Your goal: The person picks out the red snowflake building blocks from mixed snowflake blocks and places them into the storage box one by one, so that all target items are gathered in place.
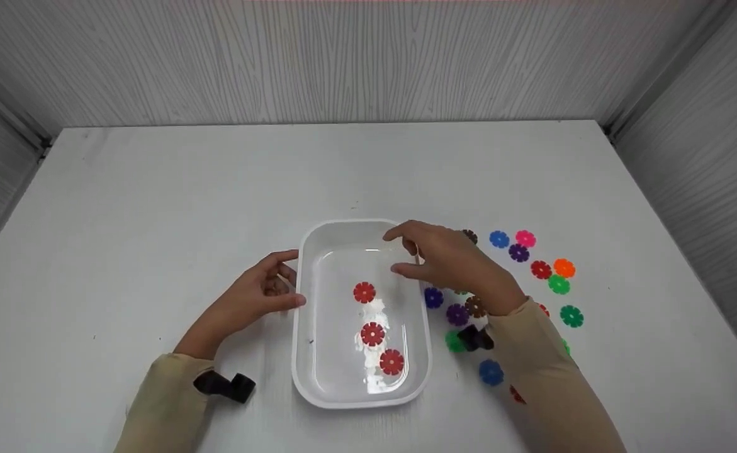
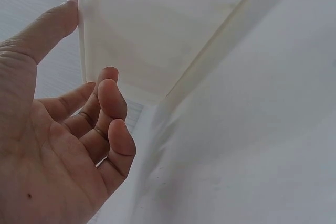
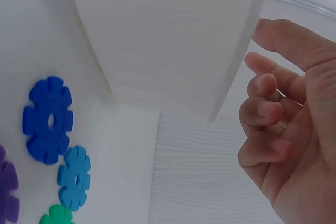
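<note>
A white rectangular tray [image 1: 360, 403] stands on the table with three red notched flower discs inside: an upper one [image 1: 364, 292], a middle one [image 1: 372, 334] and a lower one [image 1: 391, 362]. My left hand [image 1: 257, 296] holds the tray's left side, thumb and index finger at the rim, the other fingers curled beside the outer wall [image 2: 152, 30]. Over the tray's upper right part hovers my right hand [image 1: 447, 255], thumb and index finger spread apart with nothing between them. Its other fingers are loosely bent in the right wrist view.
Several loose flower discs lie on the table right of the tray, among them a dark blue one [image 1: 433, 297], a pink one [image 1: 525, 238], an orange one [image 1: 564, 268] and a green one [image 1: 571, 316]. The right forearm hides some. White grained panels [image 1: 343, 63] rise behind.
</note>
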Motion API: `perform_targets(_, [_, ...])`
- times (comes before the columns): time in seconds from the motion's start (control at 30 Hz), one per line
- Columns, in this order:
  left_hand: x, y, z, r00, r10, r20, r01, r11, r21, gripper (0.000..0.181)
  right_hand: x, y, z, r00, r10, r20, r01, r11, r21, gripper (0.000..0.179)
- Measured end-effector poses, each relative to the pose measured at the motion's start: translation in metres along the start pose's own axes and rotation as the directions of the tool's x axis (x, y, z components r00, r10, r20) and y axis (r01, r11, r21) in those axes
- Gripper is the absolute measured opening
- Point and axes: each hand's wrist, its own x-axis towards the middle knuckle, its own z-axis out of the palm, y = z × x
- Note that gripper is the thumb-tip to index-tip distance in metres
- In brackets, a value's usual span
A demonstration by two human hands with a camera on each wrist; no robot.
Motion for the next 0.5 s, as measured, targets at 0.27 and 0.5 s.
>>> perform_targets(0.27, [0.001, 0.000, 0.000, 1.000, 0.003, 0.012, -0.002, 0.999, -0.036, 0.076, -0.015, 0.029, -0.013, 0.998, 0.061, -0.027, -0.059, 0.997, 0.049, 0.049])
perform_targets(0.5, [0.001, 0.000, -0.001, 1.000, 0.009, 0.016, -0.009, 1.000, -0.028, 0.075, -0.033, 0.059, -0.019, 0.995, 0.090, -0.041, -0.086, 0.993, 0.080, 0.049])
